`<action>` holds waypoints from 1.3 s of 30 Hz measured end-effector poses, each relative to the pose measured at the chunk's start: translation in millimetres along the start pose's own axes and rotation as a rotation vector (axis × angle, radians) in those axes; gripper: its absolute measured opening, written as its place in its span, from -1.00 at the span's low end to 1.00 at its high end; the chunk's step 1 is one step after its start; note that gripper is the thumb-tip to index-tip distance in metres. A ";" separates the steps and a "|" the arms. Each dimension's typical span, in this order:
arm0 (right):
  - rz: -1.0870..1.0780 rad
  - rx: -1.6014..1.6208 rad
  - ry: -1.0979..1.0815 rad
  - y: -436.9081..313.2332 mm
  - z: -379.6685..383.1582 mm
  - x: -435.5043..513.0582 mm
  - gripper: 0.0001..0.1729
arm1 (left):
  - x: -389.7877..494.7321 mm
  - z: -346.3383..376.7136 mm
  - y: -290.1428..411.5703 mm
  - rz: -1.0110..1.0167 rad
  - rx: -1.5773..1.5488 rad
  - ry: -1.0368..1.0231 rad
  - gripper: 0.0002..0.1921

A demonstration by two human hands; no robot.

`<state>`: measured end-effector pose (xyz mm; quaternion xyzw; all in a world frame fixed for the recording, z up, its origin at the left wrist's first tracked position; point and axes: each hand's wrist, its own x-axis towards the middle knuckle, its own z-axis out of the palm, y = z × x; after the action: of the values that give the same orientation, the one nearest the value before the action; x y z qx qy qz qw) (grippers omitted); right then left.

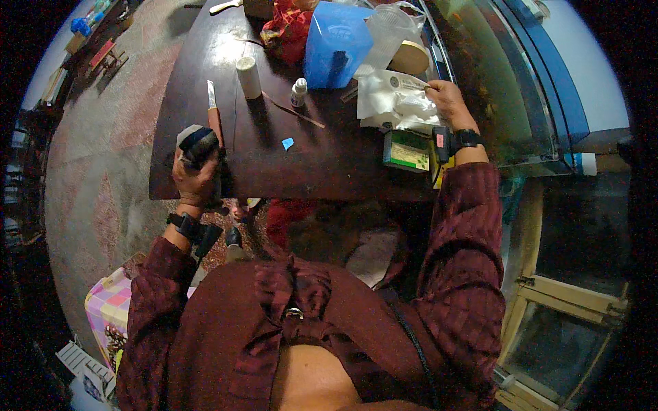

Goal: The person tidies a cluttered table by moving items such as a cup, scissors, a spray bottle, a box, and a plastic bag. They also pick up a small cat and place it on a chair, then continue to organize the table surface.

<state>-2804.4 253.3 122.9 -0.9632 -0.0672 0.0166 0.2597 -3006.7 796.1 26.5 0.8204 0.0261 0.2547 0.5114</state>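
Note:
My left hand (195,174) grips a rolled-up piece of grey and black cloth (197,139) at the table's left edge. Just past it lies a knife (214,114) with a brown handle, its blade pointing away from me. Over on the right, my right hand (448,101) pinches the edge of a silvery pouch (397,101) that bears printing. Below the pouch sits a green box (407,153), partly covered by it. A small white bottle (299,92) and a pale cylindrical container (249,78) stand between my hands, beyond a blue scrap (288,144).
A blue plastic container (336,46), a red plastic bag (288,31) and a clear plastic tub (393,28) crowd the far side of the dark wooden table (308,174). A glass tank (478,72) borders it on the right. A brown strip (295,112) lies mid-table.

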 end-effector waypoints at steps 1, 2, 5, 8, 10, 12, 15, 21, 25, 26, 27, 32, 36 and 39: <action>-0.038 -0.021 0.037 -1.8 -1.9 -3.1 -0.81 | 2.1 1.0 3.0 -0.019 -0.036 -0.007 -0.63; -0.080 -0.045 0.070 -2.1 -2.7 -6.1 -0.81 | 3.2 1.0 6.5 -0.012 -0.031 -0.016 -0.62; -0.160 -0.131 0.181 0.9 -3.6 -12.3 -0.79 | 4.5 -0.5 15.6 0.069 0.063 -0.026 -0.61; -0.208 -0.193 0.274 0.2 -3.5 -21.1 -0.77 | 1.0 1.0 17.6 0.045 -0.037 0.005 -0.62; -0.233 -0.195 0.297 -5.6 -5.6 -26.3 -0.77 | 1.1 2.4 13.3 0.109 -0.019 0.024 -0.62; -0.332 -0.169 0.334 -14.8 -12.0 -29.3 -0.79 | 4.2 3.0 6.5 0.121 -0.023 0.014 -0.63; -0.356 -0.153 0.445 -31.4 -30.9 -27.3 -0.81 | 5.3 1.8 -0.6 0.057 -0.074 -0.030 -0.63; -0.414 0.069 0.653 -58.7 -86.3 -40.7 -0.78 | 2.9 -1.0 -1.3 0.115 0.079 -0.054 -0.66; -0.570 -0.193 0.751 -70.0 -141.5 -90.4 -0.73 | 11.2 1.1 2.0 0.290 -0.017 -0.110 -0.73; -0.451 -0.168 0.796 -66.3 -142.8 -107.5 -0.74 | 10.4 4.4 4.5 0.282 -0.017 -0.110 -0.73; -0.330 -0.139 0.834 -64.4 -144.1 -125.5 -0.76 | 8.7 4.3 8.2 0.270 -0.013 -0.111 -0.73; -0.097 -0.163 0.980 -66.4 -110.1 -241.7 -0.75 | 8.6 -3.9 28.5 0.395 0.279 -0.188 -0.72; 0.317 0.039 1.015 -36.3 -92.8 -358.1 -0.74 | 3.8 3.5 19.6 0.171 0.190 -0.177 -0.69; 0.563 0.109 1.079 7.3 -100.3 -438.4 -0.69 | 10.5 1.4 -0.1 0.343 0.773 -0.262 -0.67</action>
<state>-3231.0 136.6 204.7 -0.8019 0.3318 -0.4022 0.2916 -2996.9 798.2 30.1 0.9691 -0.0823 0.2014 0.1162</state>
